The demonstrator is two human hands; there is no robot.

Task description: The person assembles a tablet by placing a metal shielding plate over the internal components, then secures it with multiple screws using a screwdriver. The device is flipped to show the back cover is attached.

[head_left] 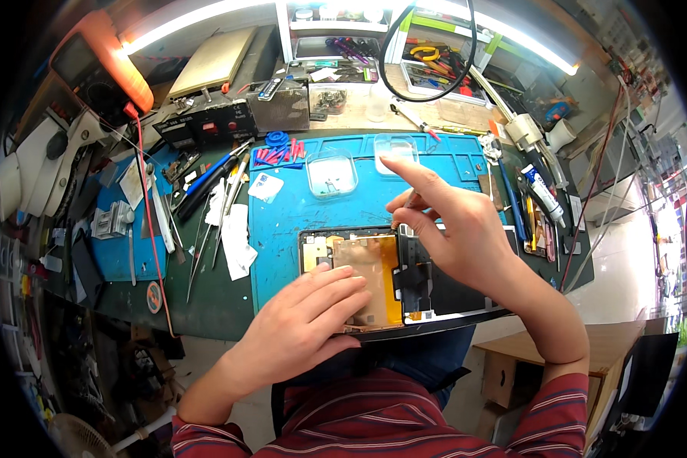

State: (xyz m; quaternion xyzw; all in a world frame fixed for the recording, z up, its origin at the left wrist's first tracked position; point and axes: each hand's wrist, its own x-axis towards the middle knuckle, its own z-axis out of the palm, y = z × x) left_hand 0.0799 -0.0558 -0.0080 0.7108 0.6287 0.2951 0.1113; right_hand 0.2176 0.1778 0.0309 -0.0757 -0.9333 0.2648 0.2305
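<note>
An opened tablet [366, 276], with bare inner parts and an orange-edged film, lies at the near edge of the blue work mat [275, 221]. My left hand [309, 317] rests flat on its left part, fingers stretched out and the thumb by the near rim. Above the tablet's far edge, my right hand [458, 225] pinches a thin tool [410, 200] between thumb and fingers, the index finger raised. Most of that tool is hidden, so its kind cannot be told. Black parts and a flat cable [412, 278] cross the tablet's middle.
Two clear plastic boxes [332, 174] stand on the mat behind the tablet, one holding small pieces. Tweezers and pens [210, 179] lie left, near a red cable [146, 198]. A glue tube [542, 195] lies right. An orange multimeter [103, 65] stands far left.
</note>
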